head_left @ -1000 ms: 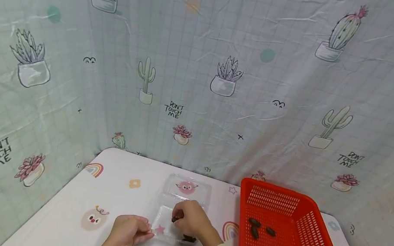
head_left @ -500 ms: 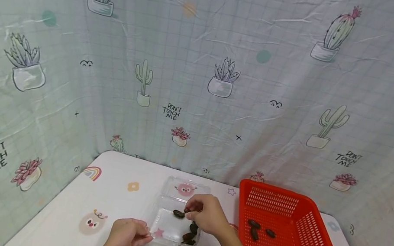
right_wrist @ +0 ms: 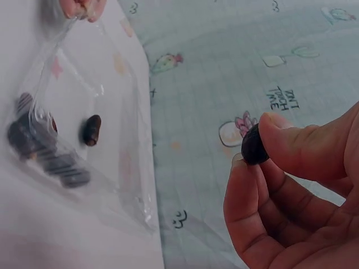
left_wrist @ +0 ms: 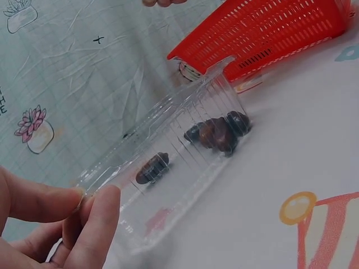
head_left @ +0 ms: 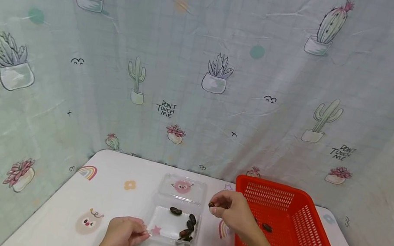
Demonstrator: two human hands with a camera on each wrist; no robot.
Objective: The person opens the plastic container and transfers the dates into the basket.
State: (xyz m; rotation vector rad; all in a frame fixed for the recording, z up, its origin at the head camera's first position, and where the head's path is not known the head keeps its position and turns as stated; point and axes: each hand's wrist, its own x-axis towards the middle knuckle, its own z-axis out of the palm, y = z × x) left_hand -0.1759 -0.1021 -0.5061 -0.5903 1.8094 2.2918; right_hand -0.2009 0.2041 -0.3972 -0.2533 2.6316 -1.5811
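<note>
A clear plastic clamshell box point(head_left: 163, 224) lies with its lid folded back on the white table. My left hand point(head_left: 124, 233) pinches the rim at its front left corner, thumb and fingertips together in the left wrist view. Several dark brown dates point(head_left: 190, 224) cluster along the box's right side, and a single date point(head_left: 175, 211) lies near its back edge. Right of the lid, raised in the air, my right hand point(head_left: 238, 214) holds another date point(right_wrist: 254, 147) between thumb and fingertips.
A red perforated plastic basket point(head_left: 302, 243) stands at the right, with a date point(head_left: 267, 228) showing on its bottom; my right forearm crosses its left wall. A patterned cactus curtain point(head_left: 168, 61) hangs behind the table point(head_left: 57, 217).
My right hand has moved from over the box rightward and up toward the basket, carrying a date. The dates along the box's right side now show fully. My left hand has stayed at the corner.
</note>
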